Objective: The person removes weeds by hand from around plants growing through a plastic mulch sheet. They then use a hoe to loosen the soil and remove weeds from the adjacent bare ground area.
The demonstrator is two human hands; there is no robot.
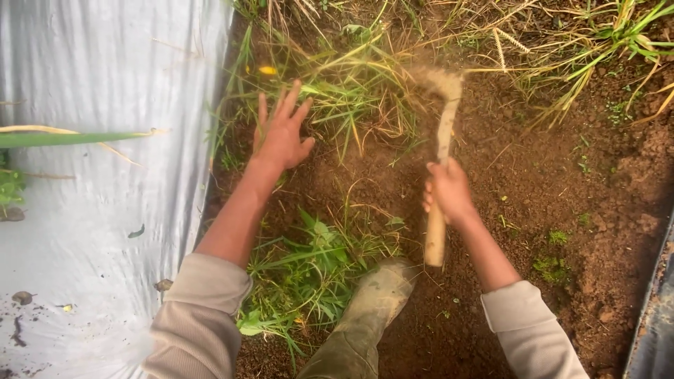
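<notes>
My right hand (449,191) grips the wooden handle of a short hand hoe (442,147). Its curved, soil-covered blade is blurred at the base of a clump of grass and weeds (351,91). My left hand (282,132) hovers open with fingers spread beside that clump, holding nothing. Both forearms come out of beige sleeves. A muddy rubber boot (375,298) stands on the brown soil between my arms.
Silver plastic mulch sheeting (105,175) covers the ground on the left, with a long green leaf lying across it. A heap of cut green weeds (309,270) lies by the boot. Bare brown soil (562,182) spreads right, dry grass at the top, dark sheeting at the right edge.
</notes>
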